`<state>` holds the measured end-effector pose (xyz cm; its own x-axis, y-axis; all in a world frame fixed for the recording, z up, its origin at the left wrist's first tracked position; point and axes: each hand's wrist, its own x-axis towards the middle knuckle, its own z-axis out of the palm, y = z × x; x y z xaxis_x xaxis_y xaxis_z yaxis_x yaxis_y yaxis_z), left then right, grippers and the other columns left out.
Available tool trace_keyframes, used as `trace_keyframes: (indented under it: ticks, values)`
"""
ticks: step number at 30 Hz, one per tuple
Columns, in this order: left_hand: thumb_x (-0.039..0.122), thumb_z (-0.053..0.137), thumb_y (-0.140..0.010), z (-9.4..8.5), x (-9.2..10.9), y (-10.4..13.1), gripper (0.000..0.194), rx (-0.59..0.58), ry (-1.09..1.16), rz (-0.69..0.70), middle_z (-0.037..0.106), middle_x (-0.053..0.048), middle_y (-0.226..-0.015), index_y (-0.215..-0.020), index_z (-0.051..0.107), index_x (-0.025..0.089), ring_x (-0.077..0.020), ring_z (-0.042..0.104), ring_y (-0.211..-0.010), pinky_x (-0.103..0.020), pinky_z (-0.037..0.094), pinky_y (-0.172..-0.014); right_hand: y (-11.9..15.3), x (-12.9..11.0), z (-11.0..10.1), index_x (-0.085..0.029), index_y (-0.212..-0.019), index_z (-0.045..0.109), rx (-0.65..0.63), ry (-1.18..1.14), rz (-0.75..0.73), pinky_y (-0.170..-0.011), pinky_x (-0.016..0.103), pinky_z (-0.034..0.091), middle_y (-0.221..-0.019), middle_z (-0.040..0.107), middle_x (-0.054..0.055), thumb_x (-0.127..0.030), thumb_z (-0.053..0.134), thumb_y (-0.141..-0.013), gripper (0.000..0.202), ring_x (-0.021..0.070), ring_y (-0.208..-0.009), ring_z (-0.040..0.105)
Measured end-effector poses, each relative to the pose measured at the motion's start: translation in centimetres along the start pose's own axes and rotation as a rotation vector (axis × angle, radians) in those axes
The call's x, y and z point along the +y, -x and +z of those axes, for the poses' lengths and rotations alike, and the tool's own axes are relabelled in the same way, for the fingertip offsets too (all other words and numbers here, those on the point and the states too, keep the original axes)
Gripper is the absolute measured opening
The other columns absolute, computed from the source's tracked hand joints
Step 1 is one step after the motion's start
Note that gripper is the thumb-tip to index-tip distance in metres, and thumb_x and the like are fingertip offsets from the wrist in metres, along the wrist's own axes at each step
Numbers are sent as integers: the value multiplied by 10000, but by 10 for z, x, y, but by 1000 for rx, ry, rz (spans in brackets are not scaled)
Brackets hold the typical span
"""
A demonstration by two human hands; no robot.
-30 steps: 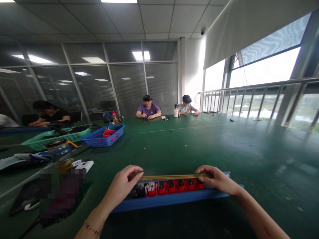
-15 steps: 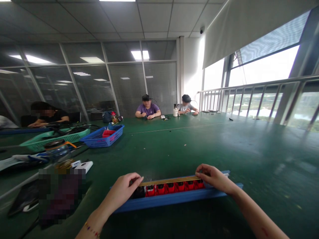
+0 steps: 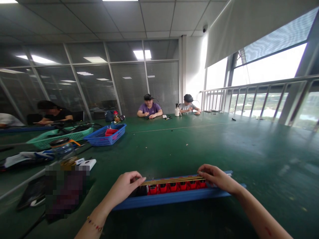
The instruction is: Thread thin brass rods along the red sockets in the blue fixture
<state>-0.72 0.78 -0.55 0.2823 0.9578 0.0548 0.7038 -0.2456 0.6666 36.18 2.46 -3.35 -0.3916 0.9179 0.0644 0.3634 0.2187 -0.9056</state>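
Observation:
A bundle of thin yellowish sticks (image 3: 171, 180) spans the gap between my hands. My left hand (image 3: 133, 182) pinches its left end, thumb and fingertips together. At the other end, the fingers of my right hand (image 3: 210, 174) close on the sticks. Just below them lies a long blue channel-shaped tray (image 3: 179, 198) on the table, with a row of several red pieces with black tops (image 3: 173, 187) inside. A dark piece (image 3: 142, 190) sits at the row's left end, partly hidden by my left hand. My right hand covers part of the tray's right end.
At left on the green table (image 3: 159, 152) stand a blue basket (image 3: 106, 139) with a red box (image 3: 111, 132) in it, a green basket (image 3: 59, 136) and a jar (image 3: 63, 149). A dark phone-like item (image 3: 32, 192) lies nearer. Co-workers sit along the far side.
The whole view has shifted slightly, so things appear a little further right. My hands keep their pinch on the sticks above the blue tray, with little other visible movement.

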Motion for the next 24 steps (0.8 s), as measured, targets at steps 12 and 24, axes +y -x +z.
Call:
trace_keyframes:
  ticks: [12, 24]
  values:
    - [515, 462, -724, 2, 1, -1, 404, -38, 193, -34, 560, 10, -648, -796, 600, 142, -113, 461, -571, -199, 340, -515, -2, 4, -10, -146, -835, 560, 277, -91, -54, -568, 223, 400, -661, 513, -8, -446, 527, -738, 317, 108, -603, 476]
    - [522, 458, -730, 4, -7, -3, 406, -27, 204, -53, 586, -6, -714, -874, 577, 161, -126, 488, -609, -214, 369, -545, -10, 37, -53, -168, -1040, 572, 719, -354, -2, -396, 168, 287, -595, 482, -25, -416, 573, -680, 437, 80, -514, 430]
